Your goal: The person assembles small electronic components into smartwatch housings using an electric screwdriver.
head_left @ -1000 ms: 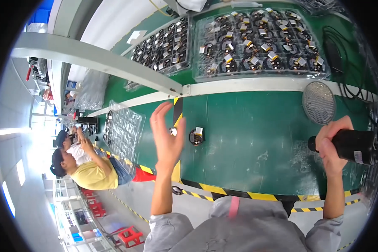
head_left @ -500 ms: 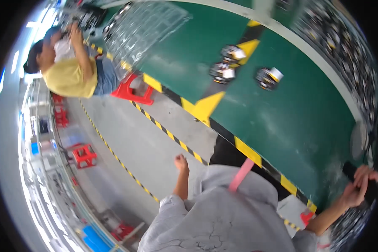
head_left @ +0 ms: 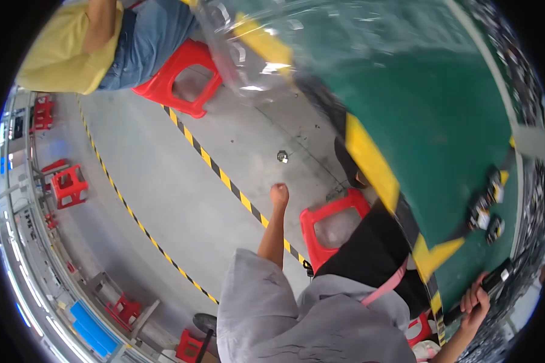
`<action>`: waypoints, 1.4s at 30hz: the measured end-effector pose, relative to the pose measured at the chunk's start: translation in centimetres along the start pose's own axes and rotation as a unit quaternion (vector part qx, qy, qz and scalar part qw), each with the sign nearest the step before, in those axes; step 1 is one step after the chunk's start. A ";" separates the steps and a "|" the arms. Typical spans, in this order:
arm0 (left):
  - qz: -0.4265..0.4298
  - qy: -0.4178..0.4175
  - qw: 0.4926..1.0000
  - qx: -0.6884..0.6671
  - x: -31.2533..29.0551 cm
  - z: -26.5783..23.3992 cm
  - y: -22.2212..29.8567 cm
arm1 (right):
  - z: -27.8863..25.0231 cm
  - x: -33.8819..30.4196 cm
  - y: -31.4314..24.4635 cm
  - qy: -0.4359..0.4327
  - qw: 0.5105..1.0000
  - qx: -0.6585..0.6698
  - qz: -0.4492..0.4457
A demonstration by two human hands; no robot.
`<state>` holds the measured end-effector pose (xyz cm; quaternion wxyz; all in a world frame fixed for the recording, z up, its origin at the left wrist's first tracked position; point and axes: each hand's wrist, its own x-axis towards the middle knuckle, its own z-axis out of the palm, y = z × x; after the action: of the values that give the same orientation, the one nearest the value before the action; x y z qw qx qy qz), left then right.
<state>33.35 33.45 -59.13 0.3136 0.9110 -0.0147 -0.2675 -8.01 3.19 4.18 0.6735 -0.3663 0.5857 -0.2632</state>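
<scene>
My left hand hangs over the grey floor, its fingers curled into a loose fist with nothing visible in them. At the lower right, my right hand is closed around a long black tube-shaped object, its exact kind not clear. That hand is beside the right-hand end of the green tabletop. Several round black parts with white labels lie close together on the green top, beyond my right hand. One small dark round part rests on the floor past my left hand.
A red stool stands beside my legs. A co-worker in a yellow shirt sits on another red stool at the upper left. Clear plastic trays overhang the striped table edge. Piled dark parts fill the far right.
My view has swung, bringing the co-worker and plastic trays closer and shifting the black parts toward the right edge. My right hand still grips the black object; my left stays curled.
</scene>
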 end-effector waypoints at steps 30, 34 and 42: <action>0.693 -0.386 0.608 0.035 -20.3 21.2 42.9 | 9.9 0.4 -1.1 0.064 0.998 0.028 0.012; 0.792 -0.438 0.425 -0.027 -33.5 12.0 52.6 | 9.6 -0.2 -0.7 0.097 0.995 0.033 -0.018; 0.821 -0.460 0.334 -0.045 -44.9 -3.5 59.6 | 5.4 -1.6 1.9 -0.093 0.981 0.132 -0.110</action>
<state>4.99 -3.69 -0.88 0.3591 0.1554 -0.8853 -0.2513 -3.12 6.56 3.87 0.7342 -0.3596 0.4367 -0.3754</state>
